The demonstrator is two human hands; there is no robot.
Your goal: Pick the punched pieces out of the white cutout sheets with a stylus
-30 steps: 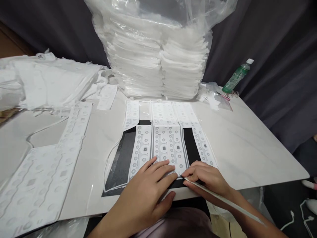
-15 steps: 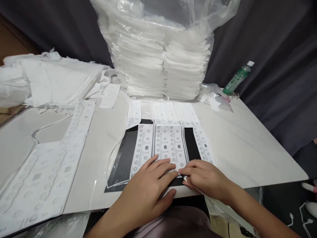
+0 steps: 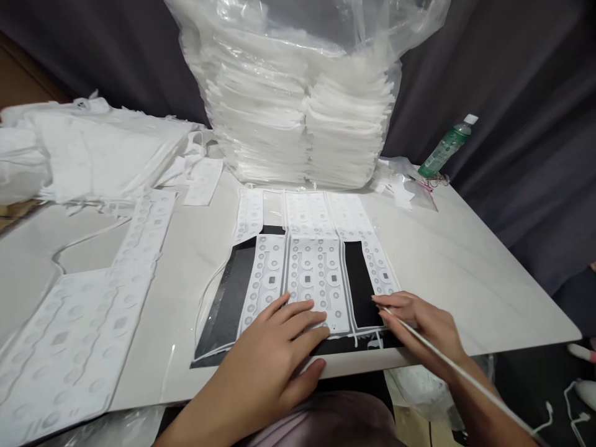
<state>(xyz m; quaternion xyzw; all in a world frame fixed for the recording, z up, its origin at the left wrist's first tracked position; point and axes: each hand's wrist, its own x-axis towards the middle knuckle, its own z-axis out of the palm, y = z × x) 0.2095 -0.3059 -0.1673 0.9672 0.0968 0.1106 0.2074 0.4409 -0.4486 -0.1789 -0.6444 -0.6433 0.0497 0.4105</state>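
My left hand (image 3: 284, 338) lies flat, fingers spread, on the lower part of a white printed sheet (image 3: 313, 261) with grey circles and dark squares. The sheet is in panels over a black backing (image 3: 230, 292) at the table's front edge. To its right, my right hand (image 3: 421, 323) is closed in a pinch on a thin white cord (image 3: 493, 397), which runs back over the wrist toward the lower right. Its fingertips are over the right side of the black backing, beside the right printed strip (image 3: 382, 267). White lines (image 3: 356, 338) lie along the backing's bottom edge.
Another printed white piece (image 3: 84, 335) with a cord lies at left. Behind it is a pile of white sheets (image 3: 102, 149). A clear plastic bag (image 3: 298, 124) of stacked white pieces stands at the back. A green bottle (image 3: 444, 149) leans at the right rear.
My right hand has moved right and slightly up from beside the left fingers, the white cord now stretching from it. The black gap on the right shows more. My left hand has barely moved.
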